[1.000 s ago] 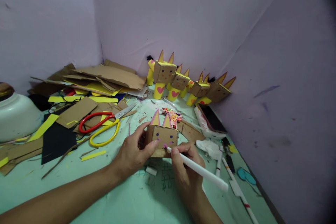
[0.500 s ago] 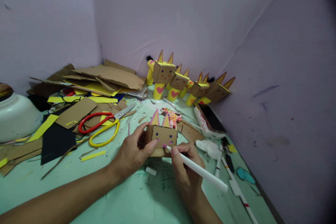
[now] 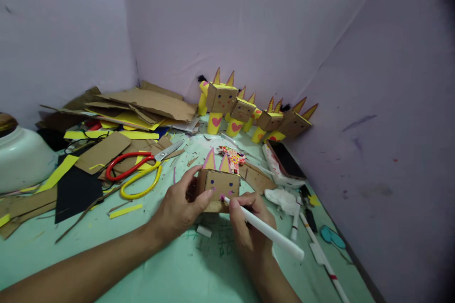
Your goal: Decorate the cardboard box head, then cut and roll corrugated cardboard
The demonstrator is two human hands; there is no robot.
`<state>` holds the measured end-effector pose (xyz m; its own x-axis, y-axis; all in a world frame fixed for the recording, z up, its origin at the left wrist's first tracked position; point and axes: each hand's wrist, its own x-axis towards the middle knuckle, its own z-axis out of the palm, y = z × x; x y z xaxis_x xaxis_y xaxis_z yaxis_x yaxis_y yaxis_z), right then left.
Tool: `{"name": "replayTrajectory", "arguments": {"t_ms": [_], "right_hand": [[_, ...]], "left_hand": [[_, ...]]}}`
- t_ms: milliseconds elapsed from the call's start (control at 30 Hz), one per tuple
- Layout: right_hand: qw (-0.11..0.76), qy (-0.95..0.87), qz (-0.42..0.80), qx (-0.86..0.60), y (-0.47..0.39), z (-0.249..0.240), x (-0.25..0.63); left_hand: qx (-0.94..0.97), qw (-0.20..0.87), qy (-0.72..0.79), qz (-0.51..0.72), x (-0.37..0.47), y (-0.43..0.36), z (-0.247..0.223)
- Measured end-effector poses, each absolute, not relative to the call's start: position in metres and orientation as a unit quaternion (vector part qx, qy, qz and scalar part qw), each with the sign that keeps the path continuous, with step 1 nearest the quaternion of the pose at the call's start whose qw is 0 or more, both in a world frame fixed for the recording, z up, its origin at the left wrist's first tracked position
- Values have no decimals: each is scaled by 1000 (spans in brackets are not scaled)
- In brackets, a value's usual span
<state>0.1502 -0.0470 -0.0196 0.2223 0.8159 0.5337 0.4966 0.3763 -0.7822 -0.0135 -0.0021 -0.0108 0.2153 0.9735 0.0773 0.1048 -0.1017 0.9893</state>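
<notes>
My left hand (image 3: 183, 203) grips the left side of a small cardboard box (image 3: 223, 181) with dotted eyes, pink marks and two pointed yellow ears (image 3: 209, 159) edged in pink. In my right hand (image 3: 253, 227) is a white marker (image 3: 272, 233), held like a pen. Its tip meets a pink spot low on the front of the box. Fingers of my left hand partly cover the box's left end. Just below the box lies a small white block (image 3: 204, 231), perhaps an eraser.
Red-and-yellow scissors (image 3: 142, 170) lie left among paper scraps, near a cardboard pile (image 3: 142, 104). Several box-headed yellow figures (image 3: 222, 99) stand along the back wall. At right are a phone (image 3: 286, 160), crumpled white material (image 3: 282, 200) and white pens (image 3: 322, 251). A white pot (image 3: 23, 158) sits far left.
The marker's rear end has shifted slightly left and down with my right hand, its tip staying at the pink spot. My left hand and the box look unmoved.
</notes>
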Motion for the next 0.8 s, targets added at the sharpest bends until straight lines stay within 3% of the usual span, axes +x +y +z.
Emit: {"name": "replayTrajectory", "arguments": {"t_ms": [800], "right_hand": [[575, -615, 101, -530, -46, -13, 149]], "left_hand": [[605, 495, 447, 434, -15, -2, -11]]}}
